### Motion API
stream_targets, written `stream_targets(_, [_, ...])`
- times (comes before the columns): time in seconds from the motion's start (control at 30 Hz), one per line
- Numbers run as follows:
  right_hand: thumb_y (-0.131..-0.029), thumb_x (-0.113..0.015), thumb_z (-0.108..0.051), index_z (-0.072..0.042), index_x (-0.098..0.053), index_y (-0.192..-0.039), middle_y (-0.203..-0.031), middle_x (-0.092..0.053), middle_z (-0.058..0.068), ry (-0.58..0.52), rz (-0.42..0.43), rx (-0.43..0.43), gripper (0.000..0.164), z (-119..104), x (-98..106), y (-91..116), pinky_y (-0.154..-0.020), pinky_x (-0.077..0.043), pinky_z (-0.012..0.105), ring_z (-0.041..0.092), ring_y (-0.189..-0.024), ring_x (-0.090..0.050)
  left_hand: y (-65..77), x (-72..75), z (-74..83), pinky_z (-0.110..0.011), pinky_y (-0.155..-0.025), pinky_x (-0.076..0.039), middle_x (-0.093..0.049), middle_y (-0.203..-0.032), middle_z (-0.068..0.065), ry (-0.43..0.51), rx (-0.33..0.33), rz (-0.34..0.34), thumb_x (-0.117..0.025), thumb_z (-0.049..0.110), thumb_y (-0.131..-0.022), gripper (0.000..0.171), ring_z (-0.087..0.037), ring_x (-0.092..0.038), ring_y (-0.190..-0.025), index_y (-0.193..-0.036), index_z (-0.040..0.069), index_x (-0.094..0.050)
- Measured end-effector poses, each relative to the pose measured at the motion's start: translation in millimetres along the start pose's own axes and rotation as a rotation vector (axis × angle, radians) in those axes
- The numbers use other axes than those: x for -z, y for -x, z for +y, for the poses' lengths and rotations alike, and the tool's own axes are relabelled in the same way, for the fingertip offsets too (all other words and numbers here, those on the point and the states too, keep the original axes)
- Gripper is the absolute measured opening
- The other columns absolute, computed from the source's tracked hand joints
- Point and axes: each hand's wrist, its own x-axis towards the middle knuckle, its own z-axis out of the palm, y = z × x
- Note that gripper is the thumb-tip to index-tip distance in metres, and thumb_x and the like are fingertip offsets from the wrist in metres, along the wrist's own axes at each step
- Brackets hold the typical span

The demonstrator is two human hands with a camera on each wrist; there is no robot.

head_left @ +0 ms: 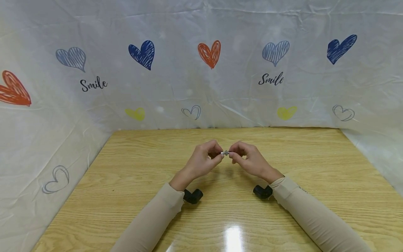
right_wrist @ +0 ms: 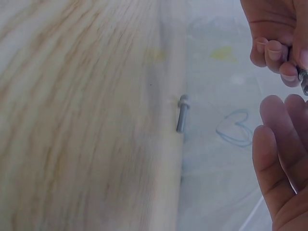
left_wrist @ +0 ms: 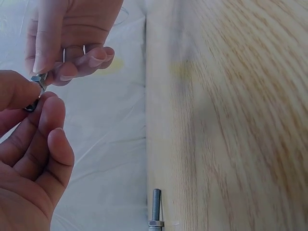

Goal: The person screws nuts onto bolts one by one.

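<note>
Above the middle of the table, both hands meet at a small metal bolt (head_left: 226, 153) with a hex nut (left_wrist: 37, 78) on it. My left hand (head_left: 204, 159) pinches its left end between thumb and forefinger. The other end is pinched the same way by my right hand (head_left: 251, 161). Fingertips cover both ends, so the full length is hidden. In the left wrist view the left hand (left_wrist: 31, 149) is palm up below the bolt. At the right wrist view's edge, the bolt is partly cut off beside the right hand (right_wrist: 284, 163).
Another bolt with a nut (left_wrist: 156, 207) appears low in the left wrist view; a similar bolt (right_wrist: 182, 115) shows in the right wrist view. The wooden table (head_left: 141, 154) ends at a white sheet (head_left: 233, 87) printed with hearts. Black mounts (head_left: 193, 196) sit at both wrists.
</note>
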Motion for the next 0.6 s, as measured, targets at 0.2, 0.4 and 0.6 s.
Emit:
stream_targets(0.2, [-0.096,-0.059,-0.013,-0.006,-0.063,-0.100,-0.084,-0.064,0.011,-0.012,0.012,-0.004,0.009,0.2,-1.5,0.0,-0.058,-0.047,0.028,0.027,-0.068,-0.063,-0.2,-0.2,1.4,-0.026,-0.062,-0.051,-0.063,-0.083,0.003,-0.015,0.023,-0.018,-0.063,0.004,-0.089,0.006,-0.008,-0.059,-0.069,-0.092,0.007,-0.060])
stream_targets(0.4, [-0.096,-0.057,-0.004,-0.001,-0.061,-0.100,-0.083,-0.063,0.005,-0.030,0.027,-0.040,0.007,-16.7,-0.7,0.6,-0.056,-0.046,0.027,0.031,-0.069,-0.063,-1.2,-0.5,2.8,-0.027,-0.058,-0.047,-0.059,-0.081,0.003,-0.053,0.019,-0.026,-0.064,0.003,-0.087,0.013,-0.009,-0.054,-0.066,-0.097,0.009,-0.057])
stream_targets(0.6, [-0.094,-0.057,0.000,0.004,-0.061,-0.098,-0.082,-0.062,0.007,-0.044,0.009,-0.051,0.007,-40.2,1.0,0.5,-0.061,-0.048,0.027,0.035,-0.070,-0.063,-2.2,-1.6,4.8,-0.025,-0.058,-0.045,-0.057,-0.083,0.004,-0.119,-0.041,-0.025,-0.068,0.004,-0.086,0.018,-0.008,-0.052,-0.068,-0.100,0.009,-0.058])
